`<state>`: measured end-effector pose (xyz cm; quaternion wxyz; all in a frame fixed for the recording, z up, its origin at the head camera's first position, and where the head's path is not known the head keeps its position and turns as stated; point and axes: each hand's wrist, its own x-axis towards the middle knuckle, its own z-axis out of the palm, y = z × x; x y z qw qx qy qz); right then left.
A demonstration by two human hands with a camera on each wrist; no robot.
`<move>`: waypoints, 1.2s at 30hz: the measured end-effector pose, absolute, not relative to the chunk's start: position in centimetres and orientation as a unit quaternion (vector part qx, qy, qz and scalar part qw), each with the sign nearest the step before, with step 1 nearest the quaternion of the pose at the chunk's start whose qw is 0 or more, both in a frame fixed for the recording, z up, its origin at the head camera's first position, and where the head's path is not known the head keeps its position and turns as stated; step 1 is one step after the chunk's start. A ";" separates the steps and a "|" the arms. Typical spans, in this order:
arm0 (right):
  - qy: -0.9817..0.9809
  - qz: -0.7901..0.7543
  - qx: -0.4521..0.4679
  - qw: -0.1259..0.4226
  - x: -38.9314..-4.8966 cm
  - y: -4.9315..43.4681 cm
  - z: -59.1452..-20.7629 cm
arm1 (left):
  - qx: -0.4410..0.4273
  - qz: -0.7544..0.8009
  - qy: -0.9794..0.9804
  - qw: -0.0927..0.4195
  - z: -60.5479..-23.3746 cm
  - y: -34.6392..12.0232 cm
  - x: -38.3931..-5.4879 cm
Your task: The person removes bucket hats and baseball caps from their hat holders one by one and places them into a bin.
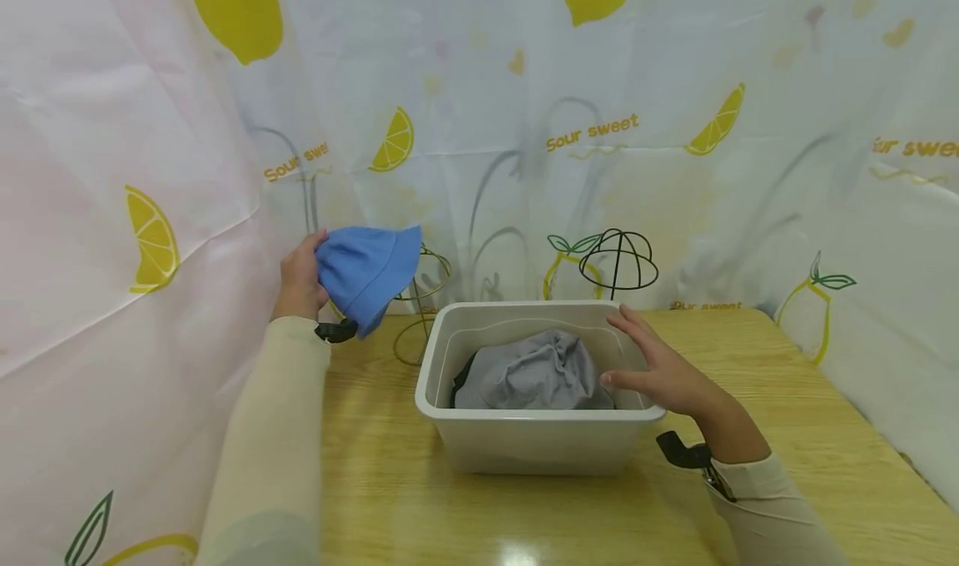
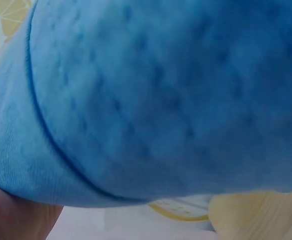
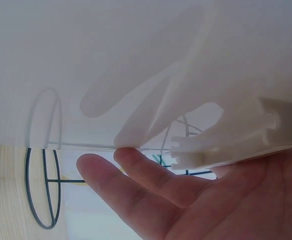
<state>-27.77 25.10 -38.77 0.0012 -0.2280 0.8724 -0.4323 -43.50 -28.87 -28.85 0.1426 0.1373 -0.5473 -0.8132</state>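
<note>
My left hand (image 1: 300,279) grips a light blue bucket hat (image 1: 367,266), raised at the left beside a gold wire stand (image 1: 419,300). In the left wrist view the blue hat (image 2: 151,100) fills most of the picture, with a bit of the hand (image 2: 15,215) at the lower left corner. My right hand (image 1: 667,374) is at the right rim of a white plastic bin (image 1: 539,441), its fingers extended and spread from the thumb. Fingers (image 3: 130,192) lie along the outside of the bin wall in the right wrist view. Inside the bin is a crumpled grey cloth hat (image 1: 532,374).
A black wire hat stand (image 1: 618,262) with a domed top rises behind the bin. Something dark (image 1: 462,379) lies beside the grey hat. The wooden table (image 1: 390,499) meets a lemon-print curtain (image 1: 479,133) at the back and left.
</note>
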 end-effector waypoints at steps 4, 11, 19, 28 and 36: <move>0.872 -0.433 -0.229 0.001 -27.8 25.1 -38.8 | 0.122 -0.805 -0.560 0.155 -27.6 -29.1 -43.4; 0.872 -0.433 -0.228 0.000 -27.9 25.0 -38.8 | 0.098 -0.774 -0.601 0.174 -25.4 -29.1 -43.2; 0.872 -0.434 -0.225 0.002 -28.0 25.0 -39.0 | 0.061 -0.734 -0.648 0.192 -22.2 -28.1 -41.7; 0.871 -0.435 -0.228 0.000 -27.7 25.1 -38.7 | 0.004 -0.708 -0.676 0.205 -19.6 -26.7 -40.7; 0.870 -0.436 -0.231 0.001 -27.6 25.0 -38.6 | -0.012 -0.691 -0.695 0.200 -17.9 -25.7 -39.7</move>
